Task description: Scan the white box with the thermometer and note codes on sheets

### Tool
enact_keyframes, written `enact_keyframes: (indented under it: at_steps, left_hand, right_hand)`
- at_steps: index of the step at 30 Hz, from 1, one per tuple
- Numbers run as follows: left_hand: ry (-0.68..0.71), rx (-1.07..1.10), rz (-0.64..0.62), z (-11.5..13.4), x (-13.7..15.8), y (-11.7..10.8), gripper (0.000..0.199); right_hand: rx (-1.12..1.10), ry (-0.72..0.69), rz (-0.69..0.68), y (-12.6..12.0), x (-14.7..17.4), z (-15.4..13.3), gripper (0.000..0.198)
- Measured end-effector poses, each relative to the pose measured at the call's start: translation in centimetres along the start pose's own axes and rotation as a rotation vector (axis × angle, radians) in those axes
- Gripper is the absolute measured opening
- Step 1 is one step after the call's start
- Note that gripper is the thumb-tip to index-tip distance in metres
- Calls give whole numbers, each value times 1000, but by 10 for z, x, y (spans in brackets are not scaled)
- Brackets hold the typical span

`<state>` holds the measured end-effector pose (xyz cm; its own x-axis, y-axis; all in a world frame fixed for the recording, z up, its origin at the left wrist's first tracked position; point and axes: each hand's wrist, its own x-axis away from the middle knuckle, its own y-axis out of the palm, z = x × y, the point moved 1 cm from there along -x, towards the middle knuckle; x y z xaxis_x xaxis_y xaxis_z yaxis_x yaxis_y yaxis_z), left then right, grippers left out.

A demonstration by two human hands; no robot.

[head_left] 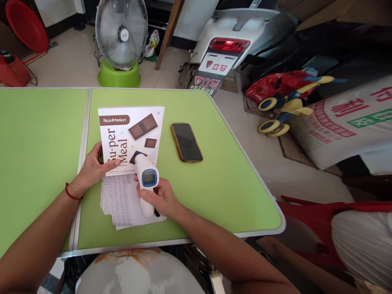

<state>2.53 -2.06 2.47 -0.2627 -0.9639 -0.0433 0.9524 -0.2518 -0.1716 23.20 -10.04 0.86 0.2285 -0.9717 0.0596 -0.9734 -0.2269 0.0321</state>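
On the green table, my left hand [94, 166] grips the lower left edge of a white box [137, 134] marked "NutriMotion Su-per Meal", thumb across its front. Brown chocolate bars are printed on it. My right hand [161, 197] is wrapped round the handle of a white infrared thermometer [142, 165], its blue-rimmed screen facing up toward me. The thermometer's front end overlaps the lower right of the box in this view; whether they touch, I cannot tell. Beneath lie several printed paper sheets [118, 200], partly hidden by the box and the thermometer.
A dark phone [186, 142] in a brown case lies right of the box on the table [226, 188]. Beyond the table stand a fan [122, 34] on a green tub [119, 75] and a white scooter [229, 34]. Someone in a white top [364, 241] sits at the right.
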Motion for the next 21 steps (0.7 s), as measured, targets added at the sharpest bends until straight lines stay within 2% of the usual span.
enact_keyframes:
  at_steps: [5,9,12,16,21]
  left_hand:
    - [-34,82,20,-1,2,2,58]
    - [1,165,74,-2,1,1,58]
    - [61,227,158,-2,-2,-4,58]
    - [112,216,278,-3,-6,-13,59]
    - [87,158,225,-5,-8,-15,63]
  right_hand:
    - [55,-17,22,-1,-1,0,31]
    - [189,-116,45,-15,-3,-7,31]
    - [411,-217,98,-39,-5,-14,42]
    - [788,-278,64,-66,-12,-11,47]
    - [1192,-213,109,-77,-20,9,47]
